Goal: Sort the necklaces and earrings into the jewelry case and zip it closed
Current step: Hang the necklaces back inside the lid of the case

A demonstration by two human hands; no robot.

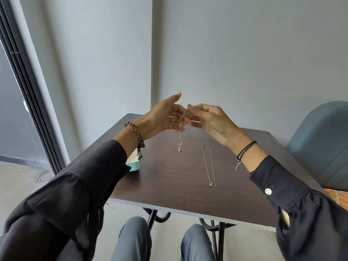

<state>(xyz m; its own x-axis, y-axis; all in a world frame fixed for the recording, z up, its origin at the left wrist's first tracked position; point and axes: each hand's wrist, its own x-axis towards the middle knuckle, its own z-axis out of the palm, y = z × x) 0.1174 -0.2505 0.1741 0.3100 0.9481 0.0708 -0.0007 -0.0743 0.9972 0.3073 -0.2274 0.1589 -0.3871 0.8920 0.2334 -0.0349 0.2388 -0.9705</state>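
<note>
Both hands are raised above the dark table [169, 178]. A thin gold necklace with a small pendant [179, 142] hangs bunched from the fingers of my left hand [162, 117], which curl round the chain. My right hand [209, 119] pinches the top of the same chain with thumb and forefinger. A second gold necklace [208, 166] lies stretched out on the table to the right of centre. The teal jewelry case [134, 164] sits at the table's left edge, mostly hidden behind my left sleeve.
A grey-blue chair back [323, 144] stands at the table's right side. A window frame [28, 87] runs along the left, with a floor drain [44, 177] below it. My knees show under the table's near edge.
</note>
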